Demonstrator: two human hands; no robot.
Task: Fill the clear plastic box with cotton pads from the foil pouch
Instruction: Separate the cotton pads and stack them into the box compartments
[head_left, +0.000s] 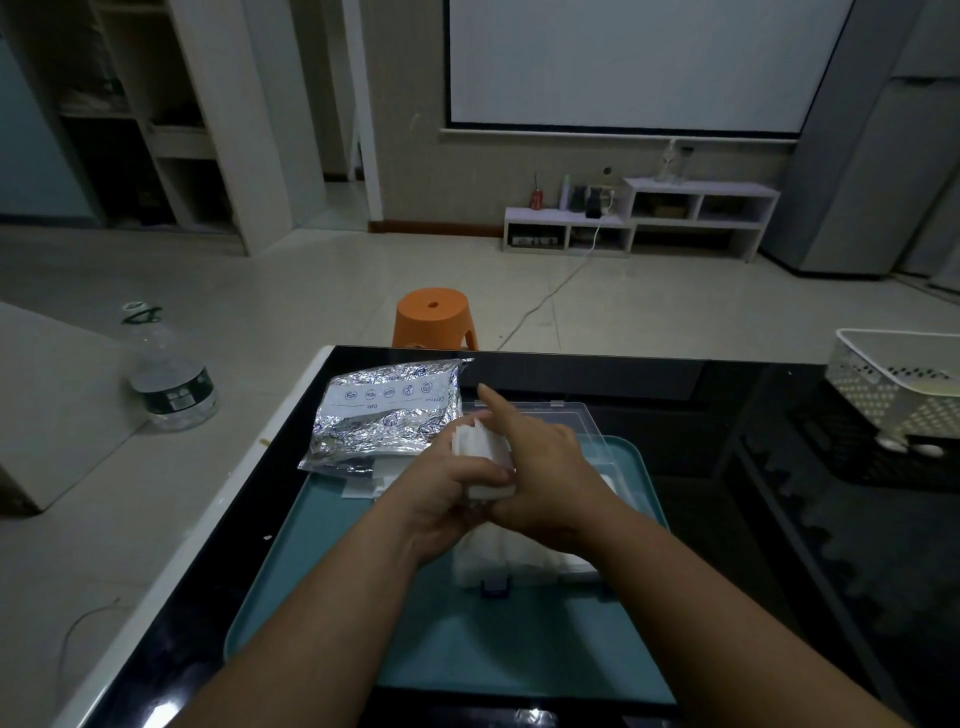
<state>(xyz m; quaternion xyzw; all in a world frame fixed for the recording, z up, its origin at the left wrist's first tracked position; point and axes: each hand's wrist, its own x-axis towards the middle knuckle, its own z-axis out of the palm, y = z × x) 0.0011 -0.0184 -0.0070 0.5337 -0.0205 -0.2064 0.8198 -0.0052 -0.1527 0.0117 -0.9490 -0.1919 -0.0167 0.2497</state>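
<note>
1. The foil pouch (384, 415) is lying across the far left corner of the teal tray (322, 571), reaching past it onto the black table (727, 395). Nothing is weighing it down, so a brushing forearm could be pushing it toward the table's left edge.
2. The left hand (441, 499) is curling round the near end of a stack of cotton pads (483, 447), holding it above the tray's middle.
3. The right hand (540, 467) is clasping the stack's right side, its index finger (491, 402) sticking out straight. Its thumb is hiding behind the pads.
4. The stack is fanning loosely at the top, so easing either grip before it is low in the box is probably risking pads spilling onto the tray.
5. The clear plastic box (496, 586) is sitting under the hands, toward the tray's right edge, already holding pads. Its lid (582, 421) is lying open toward the far edge, so the open way in is from above.
6. A white basket (893, 384) is standing at the table's far right corner, well apart.
</note>
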